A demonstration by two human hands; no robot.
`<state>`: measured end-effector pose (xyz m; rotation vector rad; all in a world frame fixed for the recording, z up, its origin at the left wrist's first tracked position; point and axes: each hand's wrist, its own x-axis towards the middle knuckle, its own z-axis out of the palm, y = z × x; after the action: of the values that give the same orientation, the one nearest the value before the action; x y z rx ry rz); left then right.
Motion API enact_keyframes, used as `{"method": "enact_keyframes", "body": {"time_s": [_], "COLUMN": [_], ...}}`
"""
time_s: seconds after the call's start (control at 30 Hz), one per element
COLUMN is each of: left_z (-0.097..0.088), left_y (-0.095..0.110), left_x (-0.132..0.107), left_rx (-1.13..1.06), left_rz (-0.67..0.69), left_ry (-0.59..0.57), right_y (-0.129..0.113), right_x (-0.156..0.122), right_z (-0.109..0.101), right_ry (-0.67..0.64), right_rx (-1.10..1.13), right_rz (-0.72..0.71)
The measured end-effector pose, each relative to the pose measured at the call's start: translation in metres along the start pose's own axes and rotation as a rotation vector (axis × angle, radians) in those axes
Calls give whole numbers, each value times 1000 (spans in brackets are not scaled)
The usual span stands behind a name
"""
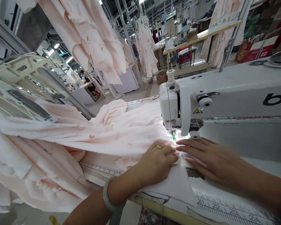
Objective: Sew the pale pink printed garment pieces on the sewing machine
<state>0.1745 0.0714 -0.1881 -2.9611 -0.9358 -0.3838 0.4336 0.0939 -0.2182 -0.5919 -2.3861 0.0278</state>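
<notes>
A long piece of pale pink fabric runs across the sewing table and under the lit needle area of a white sewing machine. My left hand, with a ring and a bangle, lies on the fabric just in front of the presser foot. Its fingers are bent and closed on the cloth edge. My right hand is beside the needle on the right, fingers stretched out, tips at the fabric's edge. The stitching point itself is mostly hidden behind the fingers.
A measuring tape strip lies along the table's front edge. At left, a cream plastic frame with a grey clamp bar stands over the bunched cloth. Pink garments hang above from the rail. A person sits farther back.
</notes>
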Motion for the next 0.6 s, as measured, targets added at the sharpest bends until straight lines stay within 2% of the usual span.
{"method": "enact_keyframes", "body": {"time_s": [0.2,0.4,0.6], "left_z": [1,8,11], "left_y": [-7,-25,-29], "left_x": [5,21,19], "left_rx": [-3,-16,-18], "left_rz": [31,16,-25], "left_ry": [-81,-110,-47], "right_y": [9,19,22], "right_x": [-4,-8,-11], "right_z": [9,11,8], "right_ry": [-68,-68,-84], "right_rx": [-8,-142,-34], "right_rz": [1,54,151]}}
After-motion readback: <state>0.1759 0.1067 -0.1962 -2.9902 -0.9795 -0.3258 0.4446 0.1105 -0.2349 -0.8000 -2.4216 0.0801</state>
